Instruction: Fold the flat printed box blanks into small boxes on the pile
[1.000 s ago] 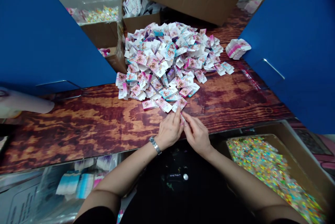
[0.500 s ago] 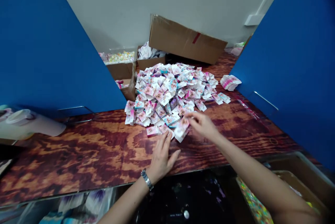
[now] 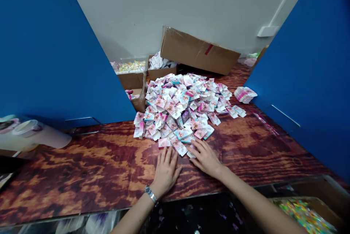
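A big heap of small pink, white and blue printed packets [image 3: 186,106] lies on the dark wooden table [image 3: 82,175]. My left hand [image 3: 165,170], with a metal watch on the wrist, lies flat on the table just below the heap's near edge, fingers stretched out. My right hand [image 3: 205,157] rests beside it with fingers spread, its fingertips on a packet [image 3: 191,152] at the heap's front edge. Neither hand grips anything.
Blue partition panels [image 3: 54,51] stand at both sides. Cardboard boxes [image 3: 197,49] sit behind the heap, and a small stack of packets [image 3: 244,94] lies at the right. A box of colourful bits [image 3: 306,214] is at the lower right. Pale cups [image 3: 32,135] lie at left.
Both hands let go of the packet they held together near the table edge. The right hand reached to the heap, then drew back. Both now lie flat. The camera tilted up.
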Tool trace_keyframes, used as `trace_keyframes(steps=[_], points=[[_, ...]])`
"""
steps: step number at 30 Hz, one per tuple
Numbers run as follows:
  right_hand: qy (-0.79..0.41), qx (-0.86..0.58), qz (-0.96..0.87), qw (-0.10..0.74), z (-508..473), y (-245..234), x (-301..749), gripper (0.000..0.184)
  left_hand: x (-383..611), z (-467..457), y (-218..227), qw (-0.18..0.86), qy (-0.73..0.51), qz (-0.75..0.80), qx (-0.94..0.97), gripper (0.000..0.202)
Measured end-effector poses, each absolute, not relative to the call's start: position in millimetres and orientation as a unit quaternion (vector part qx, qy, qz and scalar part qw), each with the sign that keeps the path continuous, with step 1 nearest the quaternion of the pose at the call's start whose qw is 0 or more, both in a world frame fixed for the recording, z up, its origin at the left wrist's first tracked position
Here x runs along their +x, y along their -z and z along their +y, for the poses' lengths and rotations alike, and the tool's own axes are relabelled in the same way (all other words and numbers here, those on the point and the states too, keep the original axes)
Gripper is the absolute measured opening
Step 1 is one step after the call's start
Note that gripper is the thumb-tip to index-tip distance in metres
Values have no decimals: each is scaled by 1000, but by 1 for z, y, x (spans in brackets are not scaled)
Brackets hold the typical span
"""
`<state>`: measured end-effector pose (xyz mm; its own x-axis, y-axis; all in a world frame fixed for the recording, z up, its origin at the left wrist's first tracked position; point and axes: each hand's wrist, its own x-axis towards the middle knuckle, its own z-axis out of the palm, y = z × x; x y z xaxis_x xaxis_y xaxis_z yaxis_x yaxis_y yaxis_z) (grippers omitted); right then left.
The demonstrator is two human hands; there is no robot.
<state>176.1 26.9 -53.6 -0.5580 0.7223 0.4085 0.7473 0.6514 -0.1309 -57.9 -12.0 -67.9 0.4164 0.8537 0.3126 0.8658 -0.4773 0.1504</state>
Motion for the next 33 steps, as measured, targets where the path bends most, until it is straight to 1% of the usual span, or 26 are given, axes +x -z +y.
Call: trace_keyframes(steps=[2, 6, 12, 16, 19, 21, 24, 26, 28, 31, 33], points=[[53, -432, -874, 217, 32, 63, 179, 42, -53, -6, 66, 8, 165, -502, -849, 52], [100, -463, -846, 245, 40, 66, 180, 41, -45, 0, 68, 1, 168, -489, -856, 52], [106, -459, -829, 303, 28, 69, 177, 42, -47, -1, 74, 32, 200, -473, -858, 48], [124, -457, -829, 298, 30, 75, 179, 46, -42, 6, 101, 76, 278, -427, -857, 43], [163, -445, -831, 293, 35, 80, 181, 47, -29, 16, 133, 126, 394, -349, -841, 29], [187, -436, -832, 287, 37, 83, 182, 46, -16, 23, 148, 133, 438, -342, -821, 20], [195, -437, -831, 285, 38, 83, 183, 43, 3, 31, 152, 113, 450, -303, -832, 19], [187, -448, -825, 289, 36, 81, 181, 44, 12, 33, 145, 84, 448, -281, -844, 25], [179, -467, -816, 290, 34, 77, 179, 44, 14, 32, 135, 38, 442, -292, -847, 31], [179, -492, -802, 288, 32, 71, 174, 39, 8, 29, 118, -41, 401, -313, -860, 32], [185, -505, -792, 289, 33, 69, 172, 34, 1, 32, 107, -79, 360, -292, -882, 34]])
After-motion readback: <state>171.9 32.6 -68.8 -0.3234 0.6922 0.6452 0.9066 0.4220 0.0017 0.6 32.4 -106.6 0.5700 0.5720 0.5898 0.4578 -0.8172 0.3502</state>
